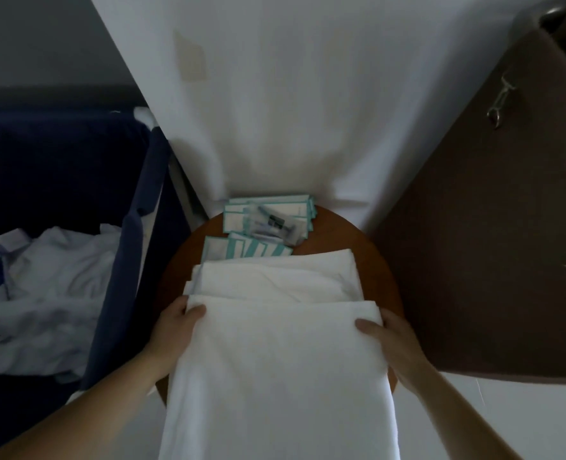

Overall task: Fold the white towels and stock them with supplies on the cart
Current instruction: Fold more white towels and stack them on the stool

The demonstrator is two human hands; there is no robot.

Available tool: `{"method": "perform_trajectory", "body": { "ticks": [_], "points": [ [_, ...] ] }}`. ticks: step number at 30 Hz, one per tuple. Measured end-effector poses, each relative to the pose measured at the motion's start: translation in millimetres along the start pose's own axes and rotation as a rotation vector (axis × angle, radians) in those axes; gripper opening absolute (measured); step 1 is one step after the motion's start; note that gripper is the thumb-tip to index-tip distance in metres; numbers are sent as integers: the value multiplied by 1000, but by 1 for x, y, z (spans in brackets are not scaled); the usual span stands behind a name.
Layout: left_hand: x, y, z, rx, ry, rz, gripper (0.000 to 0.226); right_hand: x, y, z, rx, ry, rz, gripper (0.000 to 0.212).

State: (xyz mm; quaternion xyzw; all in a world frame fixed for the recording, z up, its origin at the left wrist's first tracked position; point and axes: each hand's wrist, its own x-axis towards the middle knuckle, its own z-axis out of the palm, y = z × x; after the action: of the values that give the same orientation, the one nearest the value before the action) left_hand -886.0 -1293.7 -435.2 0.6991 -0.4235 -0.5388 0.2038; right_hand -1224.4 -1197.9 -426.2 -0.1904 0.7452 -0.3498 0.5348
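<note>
A white towel (281, 370) lies across the near half of a round brown table (367, 257) and hangs off its front edge toward me. My left hand (175, 323) grips the towel's far left corner, thumb on top. At the far right corner my right hand (384, 336) holds it the same way. Beyond it on the table lies another folded white towel (275, 277). Behind the towels sit several white packets with teal borders (268, 217) and a clear wrapped item on top of them.
A dark blue laundry bag on a cart (135, 247) stands at the left, holding crumpled white linen (42, 293). A white wall corner (291, 94) rises behind the table. A brown panel with metal hooks (490, 210) stands at the right.
</note>
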Motion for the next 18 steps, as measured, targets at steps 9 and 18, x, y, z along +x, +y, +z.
{"method": "perform_trajectory", "body": {
  "ticks": [9,18],
  "points": [
    [-1,22,8,-112,199,94,17,13,-24,-13,232,-71,-46,18],
    [28,5,13,243,50,-8,12,68,-60,-3,-324,-287,-199,42]
  ]
}}
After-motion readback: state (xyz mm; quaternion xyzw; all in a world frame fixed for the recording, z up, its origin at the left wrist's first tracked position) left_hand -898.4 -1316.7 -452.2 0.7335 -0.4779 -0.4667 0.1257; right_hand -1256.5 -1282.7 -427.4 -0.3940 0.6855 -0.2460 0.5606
